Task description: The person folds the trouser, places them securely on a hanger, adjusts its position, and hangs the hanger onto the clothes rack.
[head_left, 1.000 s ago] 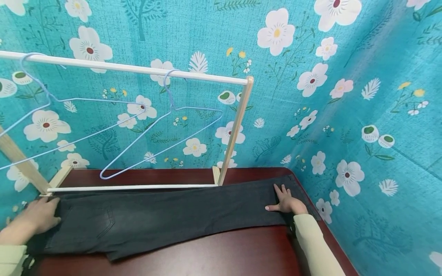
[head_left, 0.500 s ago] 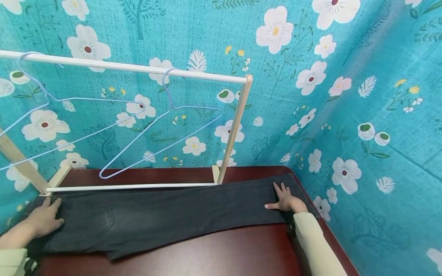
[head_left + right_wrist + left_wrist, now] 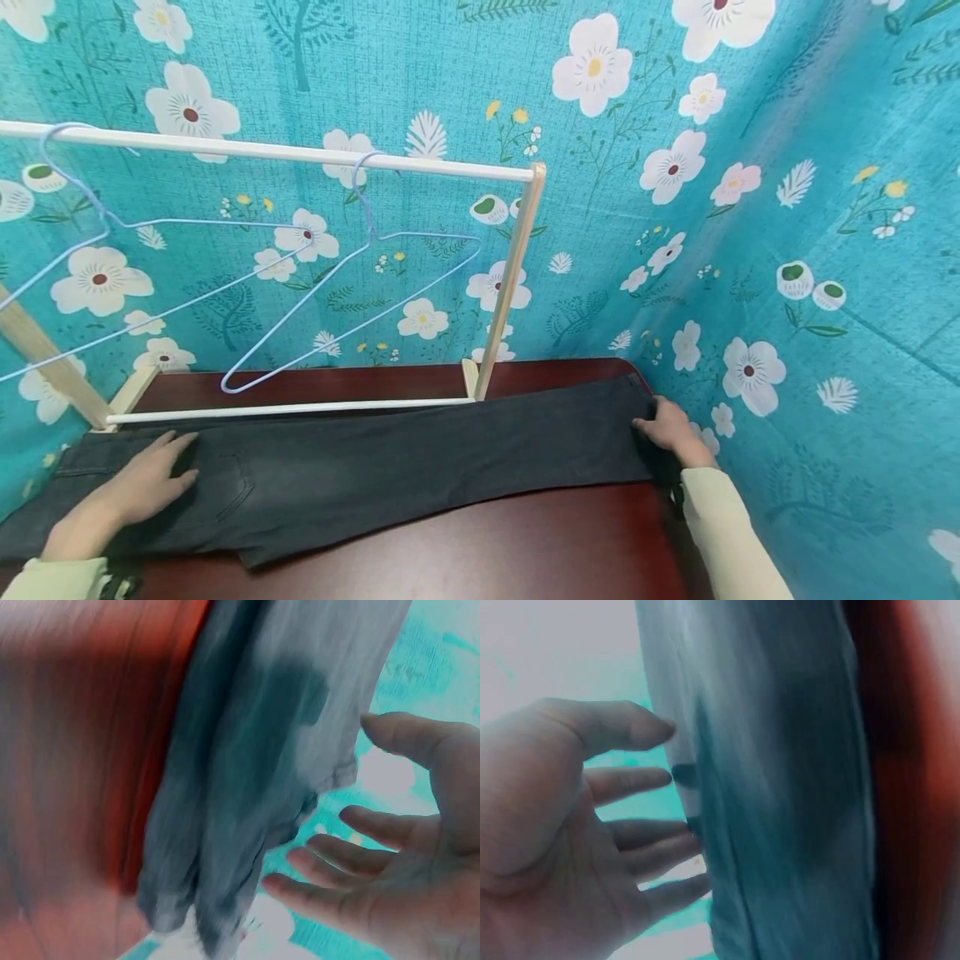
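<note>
On dark trousers (image 3: 375,467), stitched pocket (image 3: 225,485) beside left hand (image 3: 138,492)

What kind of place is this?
Probably a corner for tidying clothes, though I can't tell which room. Dark trousers lie on a table, blue hangers hang on a little rack, and flowery cloth hangs behind.

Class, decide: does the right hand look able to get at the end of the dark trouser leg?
Probably yes: the right hand is at the end of the dark trouser leg, with nothing visible between them; the rack stands off to the left.
</note>
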`<state>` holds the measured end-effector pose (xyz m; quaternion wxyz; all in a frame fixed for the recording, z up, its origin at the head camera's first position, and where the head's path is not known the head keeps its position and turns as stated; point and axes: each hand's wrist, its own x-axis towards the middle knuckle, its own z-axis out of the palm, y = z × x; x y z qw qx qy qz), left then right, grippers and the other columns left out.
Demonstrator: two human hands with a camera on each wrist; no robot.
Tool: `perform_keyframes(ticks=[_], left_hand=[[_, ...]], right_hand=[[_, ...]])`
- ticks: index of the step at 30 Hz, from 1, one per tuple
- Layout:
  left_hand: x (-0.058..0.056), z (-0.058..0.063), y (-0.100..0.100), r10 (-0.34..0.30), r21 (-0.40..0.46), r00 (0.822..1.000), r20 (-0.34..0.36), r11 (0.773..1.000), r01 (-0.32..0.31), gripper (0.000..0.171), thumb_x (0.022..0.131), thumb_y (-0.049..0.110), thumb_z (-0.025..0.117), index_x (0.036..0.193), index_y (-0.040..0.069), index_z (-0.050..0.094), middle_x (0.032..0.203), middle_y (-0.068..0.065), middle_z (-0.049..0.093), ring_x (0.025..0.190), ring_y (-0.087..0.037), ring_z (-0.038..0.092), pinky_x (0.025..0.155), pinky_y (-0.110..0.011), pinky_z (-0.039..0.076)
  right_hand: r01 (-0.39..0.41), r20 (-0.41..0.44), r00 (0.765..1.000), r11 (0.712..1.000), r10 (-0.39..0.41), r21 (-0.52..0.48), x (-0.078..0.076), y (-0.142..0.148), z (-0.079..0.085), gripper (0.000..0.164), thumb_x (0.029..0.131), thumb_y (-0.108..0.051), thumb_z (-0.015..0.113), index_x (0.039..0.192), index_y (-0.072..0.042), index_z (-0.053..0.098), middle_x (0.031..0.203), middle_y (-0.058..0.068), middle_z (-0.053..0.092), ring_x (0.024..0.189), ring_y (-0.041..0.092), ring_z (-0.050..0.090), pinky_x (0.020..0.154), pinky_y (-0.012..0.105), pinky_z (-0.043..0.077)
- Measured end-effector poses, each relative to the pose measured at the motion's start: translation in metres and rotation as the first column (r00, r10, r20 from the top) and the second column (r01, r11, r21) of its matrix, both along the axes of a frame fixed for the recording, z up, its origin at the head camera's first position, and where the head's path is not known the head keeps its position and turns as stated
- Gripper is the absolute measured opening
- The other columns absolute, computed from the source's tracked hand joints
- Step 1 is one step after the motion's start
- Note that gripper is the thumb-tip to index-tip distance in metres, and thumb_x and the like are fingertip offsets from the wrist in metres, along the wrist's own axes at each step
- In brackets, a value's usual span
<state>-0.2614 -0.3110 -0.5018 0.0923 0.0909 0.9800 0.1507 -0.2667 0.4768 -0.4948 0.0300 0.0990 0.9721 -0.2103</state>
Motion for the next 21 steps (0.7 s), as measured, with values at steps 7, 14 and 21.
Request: perform_keyframes(ticks=[7,14,21], left_hand=[[0.000,0.004,0.050,-0.091,0.070,0.995,0.035,0.994,0.089,0.060,0.093,0.018,0.069,0.134,-0.019,0.048,0.136,-0.050,0.041,0.128,-0.066,0.038,0.101,-0.073,0.038],[0.002,-0.001,0.087,-0.158,0.115,0.979,0.126,0.983,0.144,0.070,0.091,0.032,0.074,0.138,-0.013,0.050,0.143,-0.053,0.031,0.132,-0.067,0.034,0.102,-0.075,0.037],[0.008,-0.004,0.099,-0.111,0.052,0.974,0.200,0.993,0.102,0.086,0.082,0.043,0.083,0.143,-0.008,0.048,0.146,-0.052,0.024,0.133,-0.071,0.024,0.092,-0.086,0.032]], right_hand=[[0.054,0.095,0.994,0.998,-0.051,-0.037,0.005,0.025,0.003,0.063,0.098,-0.023,0.061,0.131,0.027,0.042,0.121,0.046,0.052,0.104,0.053,0.057,0.088,0.060,0.052],[0.096,0.137,0.987,0.990,-0.082,-0.100,0.005,0.039,-0.001,0.038,0.095,-0.024,0.065,0.095,0.013,0.055,0.088,0.025,0.057,0.081,0.034,0.057,0.069,0.043,0.051],[0.059,0.220,0.975,0.979,-0.015,-0.196,0.008,0.044,0.001,0.050,0.098,-0.022,0.063,0.121,0.021,0.053,0.110,0.031,0.060,0.097,0.036,0.060,0.081,0.048,0.056]])
